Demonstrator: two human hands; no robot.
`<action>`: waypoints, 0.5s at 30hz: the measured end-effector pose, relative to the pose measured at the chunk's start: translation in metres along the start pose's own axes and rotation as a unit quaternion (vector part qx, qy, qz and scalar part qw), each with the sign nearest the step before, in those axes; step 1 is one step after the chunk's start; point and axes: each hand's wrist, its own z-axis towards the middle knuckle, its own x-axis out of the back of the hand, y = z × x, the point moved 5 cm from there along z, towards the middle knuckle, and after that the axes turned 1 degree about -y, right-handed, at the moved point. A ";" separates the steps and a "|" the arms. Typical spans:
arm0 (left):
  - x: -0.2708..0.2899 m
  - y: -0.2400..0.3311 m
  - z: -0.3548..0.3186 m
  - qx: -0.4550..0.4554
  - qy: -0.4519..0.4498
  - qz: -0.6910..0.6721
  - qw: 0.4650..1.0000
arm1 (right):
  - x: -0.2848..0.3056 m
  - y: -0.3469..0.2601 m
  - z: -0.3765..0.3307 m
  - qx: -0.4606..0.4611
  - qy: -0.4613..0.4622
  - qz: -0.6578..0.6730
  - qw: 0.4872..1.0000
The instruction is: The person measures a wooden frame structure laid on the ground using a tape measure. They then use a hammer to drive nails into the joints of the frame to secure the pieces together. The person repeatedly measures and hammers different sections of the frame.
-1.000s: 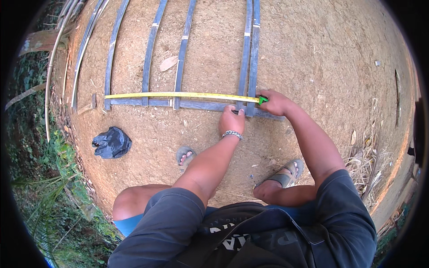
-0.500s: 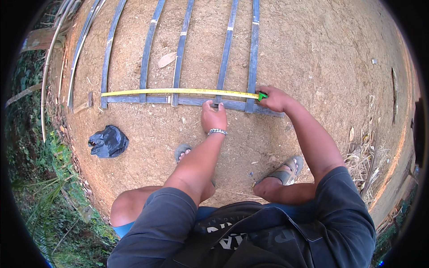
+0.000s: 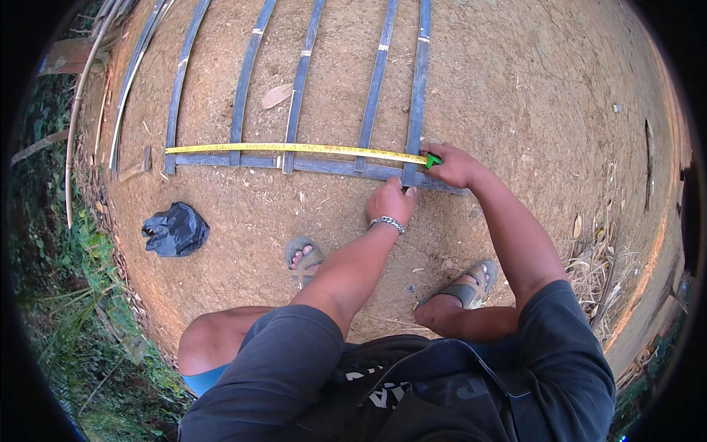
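My right hand [image 3: 452,167] is closed around a green tape measure [image 3: 433,160] beside the rightmost upright slat. Its yellow blade [image 3: 294,148] stretches left across the slats to the far-left one of the row. With thumb and finger, my left hand [image 3: 392,202] pinches the near end of that rightmost dark slat [image 3: 417,96], where it crosses a dark cross strip [image 3: 339,168]. Several long grey-black slats, such as the middle one [image 3: 300,88], lie side by side over this strip, each with a pale band.
A crumpled black plastic bag [image 3: 176,230] lies on the bare soil to the left. A dry leaf [image 3: 277,96] rests between two slats. Poles [image 3: 76,140] and green plants [image 3: 66,324] line the left edge. Dry grass [image 3: 593,269] lies at the right.
My left hand has moved right, from the second slat from the right to the rightmost slat's near end. That second slat's end has shifted slightly. My right hand stays on the tape measure.
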 end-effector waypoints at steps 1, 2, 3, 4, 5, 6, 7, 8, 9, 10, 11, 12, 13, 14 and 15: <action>0.002 -0.003 0.000 0.009 0.007 -0.007 1.000 | 0.000 -0.001 0.000 0.000 -0.001 -0.002 1.000; 0.005 -0.005 0.000 0.025 0.008 -0.012 1.000 | 0.000 -0.001 0.000 0.003 0.002 -0.005 1.000; 0.009 -0.009 0.000 0.042 0.009 -0.018 0.999 | 0.000 -0.001 0.000 0.006 0.005 -0.007 1.000; 0.013 -0.013 0.001 0.059 0.010 -0.023 0.998 | 0.000 0.000 -0.001 0.009 0.008 -0.010 1.000; 0.019 -0.018 0.002 0.058 0.029 -0.023 0.998 | 0.000 -0.002 -0.001 0.004 0.003 -0.008 1.000; 0.024 -0.024 0.003 0.057 0.047 -0.022 0.997 | 0.001 -0.003 -0.003 -0.001 -0.003 -0.006 1.000; 0.028 -0.029 0.004 0.056 0.066 -0.022 0.996 | 0.001 -0.003 -0.004 -0.007 -0.008 -0.004 1.000; 0.029 -0.037 0.008 0.063 0.074 -0.036 0.995 | 0.001 -0.004 -0.003 -0.006 -0.009 -0.005 1.000; 0.030 -0.044 0.012 0.069 0.081 -0.050 0.993 | 0.000 -0.003 -0.002 -0.006 -0.011 -0.005 1.000; 0.031 -0.050 0.016 0.075 0.089 -0.063 0.991 | 0.000 -0.003 -0.002 -0.005 -0.012 -0.006 1.000; 0.033 -0.052 0.018 0.081 0.089 -0.077 0.990 | 0.000 -0.003 -0.001 -0.006 -0.013 -0.008 1.000; 0.035 -0.053 0.020 0.088 0.088 -0.090 0.988 | 0.000 -0.004 -0.001 -0.007 -0.015 -0.011 1.000; 0.036 -0.055 0.021 0.094 0.087 -0.103 0.986 | 0.000 -0.005 -0.001 -0.008 -0.016 -0.013 1.000; 0.038 -0.054 0.021 0.093 0.080 -0.091 0.988 | 0.001 -0.004 -0.001 -0.010 -0.017 -0.017 1.000; 0.041 -0.052 0.021 0.092 0.073 -0.078 0.990 | 0.001 -0.004 -0.001 -0.011 -0.017 -0.020 1.000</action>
